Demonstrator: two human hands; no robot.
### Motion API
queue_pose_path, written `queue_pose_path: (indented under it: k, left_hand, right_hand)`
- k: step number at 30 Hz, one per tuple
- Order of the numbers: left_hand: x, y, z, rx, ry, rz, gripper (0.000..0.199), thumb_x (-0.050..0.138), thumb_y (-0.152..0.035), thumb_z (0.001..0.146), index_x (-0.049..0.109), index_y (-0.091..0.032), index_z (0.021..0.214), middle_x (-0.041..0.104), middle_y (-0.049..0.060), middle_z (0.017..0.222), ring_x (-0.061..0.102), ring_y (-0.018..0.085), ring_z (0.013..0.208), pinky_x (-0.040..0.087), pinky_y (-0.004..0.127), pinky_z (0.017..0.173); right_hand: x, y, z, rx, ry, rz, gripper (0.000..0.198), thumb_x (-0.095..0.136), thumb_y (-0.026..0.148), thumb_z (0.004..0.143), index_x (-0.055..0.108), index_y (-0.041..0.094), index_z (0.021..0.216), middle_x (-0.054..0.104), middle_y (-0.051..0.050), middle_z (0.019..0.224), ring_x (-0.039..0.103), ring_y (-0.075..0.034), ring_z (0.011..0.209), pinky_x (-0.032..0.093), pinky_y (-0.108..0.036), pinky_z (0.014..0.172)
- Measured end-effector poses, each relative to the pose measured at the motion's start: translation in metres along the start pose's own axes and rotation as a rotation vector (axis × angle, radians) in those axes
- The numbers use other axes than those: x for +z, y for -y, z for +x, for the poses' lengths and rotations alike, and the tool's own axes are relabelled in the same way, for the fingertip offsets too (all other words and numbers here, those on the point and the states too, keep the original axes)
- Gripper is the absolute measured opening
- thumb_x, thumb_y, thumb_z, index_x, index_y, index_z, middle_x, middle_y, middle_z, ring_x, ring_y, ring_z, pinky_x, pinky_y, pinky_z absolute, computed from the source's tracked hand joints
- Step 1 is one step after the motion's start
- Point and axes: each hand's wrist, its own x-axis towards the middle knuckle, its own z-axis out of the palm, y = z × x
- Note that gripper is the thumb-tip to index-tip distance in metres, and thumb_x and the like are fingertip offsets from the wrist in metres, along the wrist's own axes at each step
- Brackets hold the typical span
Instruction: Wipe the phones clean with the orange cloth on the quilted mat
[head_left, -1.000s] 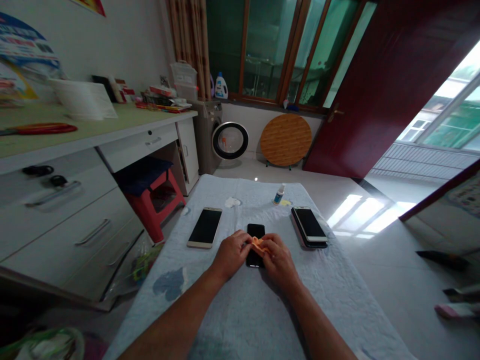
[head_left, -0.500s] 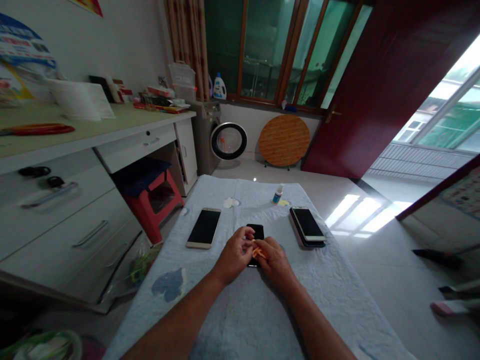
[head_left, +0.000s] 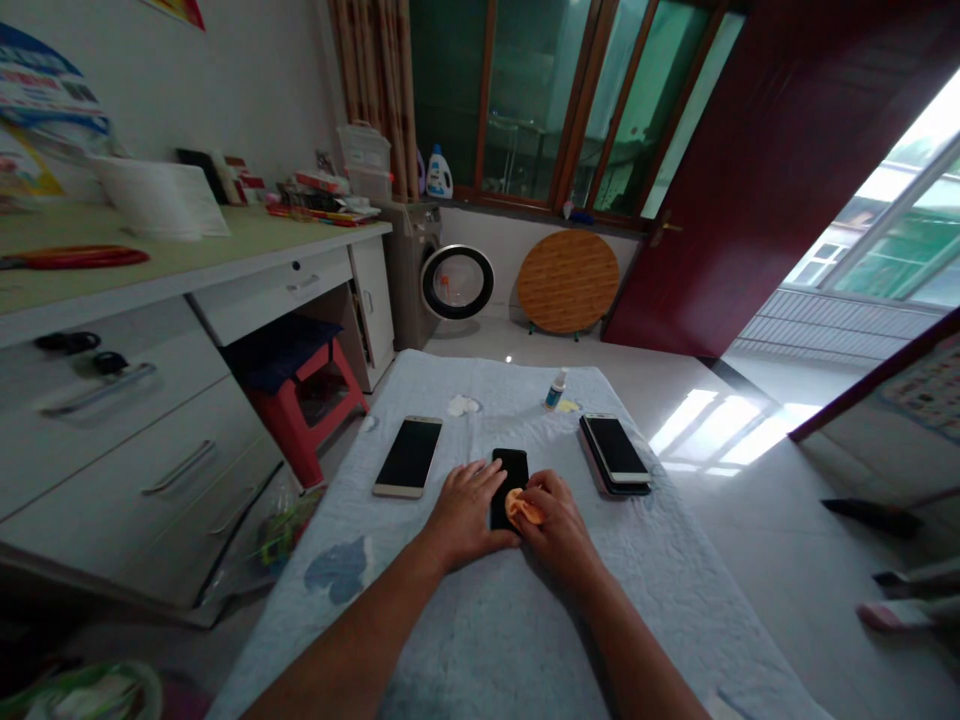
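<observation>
A black smartphone (head_left: 511,464) lies on the cloth-covered table between my hands. My left hand (head_left: 466,512) rests flat along its left side, fingers stretched out and thumb reaching across the near end. Bunched in my right hand (head_left: 556,520) is an orange cloth (head_left: 520,506), which touches the lower right part of the screen. To the left lies a gold-framed smartphone (head_left: 409,457) with a dark screen. On the right, a white smartphone (head_left: 618,448) sits on top of a darker one (head_left: 592,462). A small spray bottle (head_left: 556,389) stands upright farther back.
A pale blue patterned cloth (head_left: 465,640) covers the table. Along the left runs a desk (head_left: 255,245) with drawers, and a red stool (head_left: 322,400) under it. Behind stand a washing machine (head_left: 412,290) with its door open and a round wooden tabletop (head_left: 570,280).
My left hand has left the orange cloth and come down flat beside the black phone, fingers spread. The right hand now presses the bunched cloth on the screen.
</observation>
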Motion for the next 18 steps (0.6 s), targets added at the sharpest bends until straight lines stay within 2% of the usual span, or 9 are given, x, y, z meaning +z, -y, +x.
queue_pose_path:
  k: [5,12,15,18]
  left_hand:
    - [-0.003,0.003,0.0,-0.002,-0.033,-0.031,0.095,0.076,-0.063,0.057,0.047,-0.017,0.135,0.041,0.018,0.147,0.037,0.034,0.135,0.027,0.051,0.111]
    - [-0.005,0.002,-0.001,0.003,-0.052,-0.011,0.087,0.075,-0.06,0.058,0.051,-0.018,0.131,0.049,0.016,0.141,0.041,0.035,0.133,0.028,0.051,0.111]
    - [-0.006,-0.001,-0.001,-0.011,-0.022,0.007,0.087,0.077,-0.056,0.057,0.052,-0.017,0.13,0.048,0.017,0.142,0.04,0.035,0.133,0.027,0.052,0.112]
    - [-0.007,-0.003,-0.001,-0.009,-0.011,0.001,0.085,0.077,-0.051,0.058,0.051,-0.016,0.131,0.047,0.018,0.142,0.039,0.035,0.134,0.026,0.053,0.112]
  right_hand:
    - [-0.011,0.01,0.001,0.023,0.162,-0.041,0.008,0.059,0.013,0.081,0.065,0.019,0.081,0.056,-0.003,0.087,0.055,-0.016,0.083,0.042,-0.026,0.074]
    - [-0.026,0.019,0.008,0.049,0.299,-0.093,0.013,0.058,0.007,0.076,0.062,0.019,0.073,0.057,-0.001,0.082,0.054,-0.012,0.071,0.037,-0.021,0.063]
    - [-0.024,0.011,0.017,0.074,0.278,-0.133,0.014,0.055,0.005,0.077,0.061,0.018,0.076,0.057,-0.002,0.082,0.053,-0.012,0.07,0.036,-0.021,0.063]
    - [-0.016,-0.003,0.032,0.075,0.177,-0.135,0.017,0.052,0.007,0.081,0.063,0.018,0.085,0.057,-0.002,0.083,0.054,-0.012,0.073,0.037,-0.021,0.067]
